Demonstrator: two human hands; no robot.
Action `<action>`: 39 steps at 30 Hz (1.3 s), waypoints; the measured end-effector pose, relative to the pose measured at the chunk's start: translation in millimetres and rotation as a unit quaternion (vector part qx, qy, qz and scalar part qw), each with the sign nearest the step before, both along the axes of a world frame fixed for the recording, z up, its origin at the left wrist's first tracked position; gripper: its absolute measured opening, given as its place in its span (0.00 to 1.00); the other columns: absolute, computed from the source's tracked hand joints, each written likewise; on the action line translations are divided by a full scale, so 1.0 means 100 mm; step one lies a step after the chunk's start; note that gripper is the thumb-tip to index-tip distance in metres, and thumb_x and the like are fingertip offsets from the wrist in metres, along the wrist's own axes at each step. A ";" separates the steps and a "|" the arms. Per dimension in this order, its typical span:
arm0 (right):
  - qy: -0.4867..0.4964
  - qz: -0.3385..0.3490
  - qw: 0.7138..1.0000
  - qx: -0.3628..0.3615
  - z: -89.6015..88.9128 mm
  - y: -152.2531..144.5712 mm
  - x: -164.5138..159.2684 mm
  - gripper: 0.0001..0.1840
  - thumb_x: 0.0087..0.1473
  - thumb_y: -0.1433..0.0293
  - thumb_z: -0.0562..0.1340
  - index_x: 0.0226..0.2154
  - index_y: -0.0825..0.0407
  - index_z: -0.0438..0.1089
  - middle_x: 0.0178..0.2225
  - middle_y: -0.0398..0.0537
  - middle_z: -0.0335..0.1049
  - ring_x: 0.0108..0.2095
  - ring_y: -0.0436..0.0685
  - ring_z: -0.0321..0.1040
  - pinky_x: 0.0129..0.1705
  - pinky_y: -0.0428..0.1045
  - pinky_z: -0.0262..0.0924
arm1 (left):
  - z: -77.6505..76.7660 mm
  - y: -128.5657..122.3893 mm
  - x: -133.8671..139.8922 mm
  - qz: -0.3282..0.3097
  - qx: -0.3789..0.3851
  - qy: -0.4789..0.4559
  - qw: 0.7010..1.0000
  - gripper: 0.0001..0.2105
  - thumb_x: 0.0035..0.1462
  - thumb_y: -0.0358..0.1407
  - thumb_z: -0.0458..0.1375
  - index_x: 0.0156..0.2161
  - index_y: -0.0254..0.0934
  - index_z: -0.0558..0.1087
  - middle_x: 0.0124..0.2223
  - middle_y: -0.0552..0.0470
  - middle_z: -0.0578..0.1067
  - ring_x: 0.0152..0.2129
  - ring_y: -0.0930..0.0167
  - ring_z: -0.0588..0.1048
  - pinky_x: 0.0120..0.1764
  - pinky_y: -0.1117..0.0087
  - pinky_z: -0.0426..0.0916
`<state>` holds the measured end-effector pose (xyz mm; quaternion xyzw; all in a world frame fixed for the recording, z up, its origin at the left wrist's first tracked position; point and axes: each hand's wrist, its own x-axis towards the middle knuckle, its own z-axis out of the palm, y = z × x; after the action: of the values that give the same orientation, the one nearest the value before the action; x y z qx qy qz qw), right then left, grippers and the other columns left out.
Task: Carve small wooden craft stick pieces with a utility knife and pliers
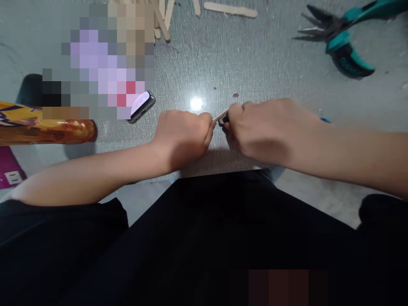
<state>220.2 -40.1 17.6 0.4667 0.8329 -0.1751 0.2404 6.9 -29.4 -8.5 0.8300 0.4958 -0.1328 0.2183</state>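
Near the table's front edge my two hands meet, both closed. My left hand point(186, 134) pinches one end of a thin wooden craft stick point(220, 114), most of which its fingers hide. On the other side, my right hand point(267, 129) is wrapped round a small black-and-silver tool point(224, 119), its kind hidden by the fingers. The stick runs from the left fingertips to the right hand, lying close against the tool. Whether the tool touches the stick I cannot tell.
Pliers with teal-and-black handles point(338, 32) lie open at the back right. A loose craft stick point(231, 9) rests at the back, with several more sticks point(163, 21) left of it. A phone point(142, 106), partly pixelated, and an orange-yellow package point(47, 127) are on the left.
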 end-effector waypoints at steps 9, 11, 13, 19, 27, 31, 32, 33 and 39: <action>-0.029 -0.052 0.998 -0.022 0.12 -0.11 -0.19 0.21 0.80 0.69 0.47 0.57 0.59 0.72 0.40 0.65 0.80 0.39 0.72 0.82 0.29 0.56 0.52 | 0.01 -0.10 0.02 -0.005 0.007 0.002 1.000 0.25 0.84 0.44 0.47 0.56 0.39 0.87 0.39 0.38 0.88 0.41 0.52 0.87 0.44 0.55 0.70; -0.027 -0.066 0.997 -0.004 0.10 -0.13 -0.21 0.20 0.79 0.71 0.47 0.56 0.58 0.72 0.43 0.67 0.81 0.41 0.73 0.84 0.31 0.56 0.54 | 0.00 -0.11 0.03 -0.003 0.011 0.002 1.000 0.24 0.84 0.45 0.48 0.57 0.40 0.87 0.40 0.38 0.88 0.42 0.52 0.88 0.45 0.55 0.71; -0.018 -0.072 0.997 0.014 0.07 -0.16 -0.22 0.20 0.79 0.71 0.48 0.55 0.58 0.73 0.43 0.68 0.82 0.42 0.74 0.84 0.32 0.56 0.55 | 0.00 -0.11 0.03 -0.004 0.014 0.006 1.000 0.24 0.84 0.45 0.48 0.57 0.40 0.87 0.40 0.38 0.88 0.43 0.51 0.88 0.46 0.55 0.71; -0.018 -0.085 0.996 0.019 0.05 -0.20 -0.24 0.25 0.74 0.72 0.47 0.58 0.59 0.75 0.45 0.71 0.83 0.39 0.74 0.82 0.33 0.57 0.62 | 0.00 -0.14 0.04 -0.013 0.031 0.012 0.999 0.25 0.83 0.42 0.46 0.59 0.38 0.86 0.43 0.37 0.89 0.43 0.52 0.88 0.45 0.56 0.70; -0.004 -0.049 0.998 0.036 0.07 -0.15 -0.15 0.28 0.82 0.63 0.44 0.58 0.59 0.76 0.38 0.66 0.82 0.35 0.72 0.81 0.28 0.58 0.53 | 0.00 0.07 -0.04 0.008 0.035 -0.022 0.999 0.24 0.82 0.48 0.48 0.52 0.47 0.89 0.42 0.42 0.89 0.48 0.54 0.87 0.47 0.57 0.70; 0.022 -0.031 0.999 0.032 0.05 -0.07 -0.04 0.27 0.85 0.60 0.46 0.54 0.57 0.77 0.38 0.61 0.82 0.32 0.68 0.78 0.30 0.57 0.50 | 0.01 0.14 -0.07 0.005 0.039 -0.009 0.999 0.24 0.82 0.49 0.49 0.53 0.50 0.90 0.43 0.41 0.88 0.51 0.51 0.87 0.50 0.53 0.70; 0.031 -0.037 0.998 0.032 0.05 -0.06 -0.02 0.26 0.85 0.59 0.48 0.54 0.56 0.77 0.38 0.60 0.83 0.33 0.67 0.78 0.32 0.57 0.50 | 0.01 0.15 -0.07 0.005 0.034 -0.004 0.999 0.24 0.82 0.49 0.49 0.53 0.50 0.90 0.43 0.41 0.88 0.51 0.50 0.87 0.50 0.53 0.70; 0.039 -0.044 0.998 0.031 0.04 -0.06 0.01 0.26 0.85 0.59 0.49 0.53 0.54 0.78 0.39 0.60 0.84 0.34 0.66 0.79 0.34 0.57 0.52 | 0.01 0.16 -0.07 0.008 0.029 0.001 1.000 0.23 0.82 0.49 0.50 0.53 0.50 0.89 0.44 0.41 0.88 0.51 0.50 0.87 0.50 0.53 0.69; 0.048 0.009 0.998 0.025 -0.03 -0.09 0.16 0.29 0.86 0.55 0.48 0.56 0.54 0.79 0.39 0.60 0.84 0.36 0.68 0.80 0.38 0.59 0.57 | 0.05 0.23 -0.08 0.041 0.062 0.028 0.997 0.27 0.85 0.49 0.43 0.59 0.44 0.85 0.52 0.39 0.89 0.51 0.52 0.83 0.49 0.53 0.66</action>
<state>236.7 -49.0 14.7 0.4559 0.8518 -0.1743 0.1901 -1.4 -6.6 -3.1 0.8169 0.5427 -0.1159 0.1576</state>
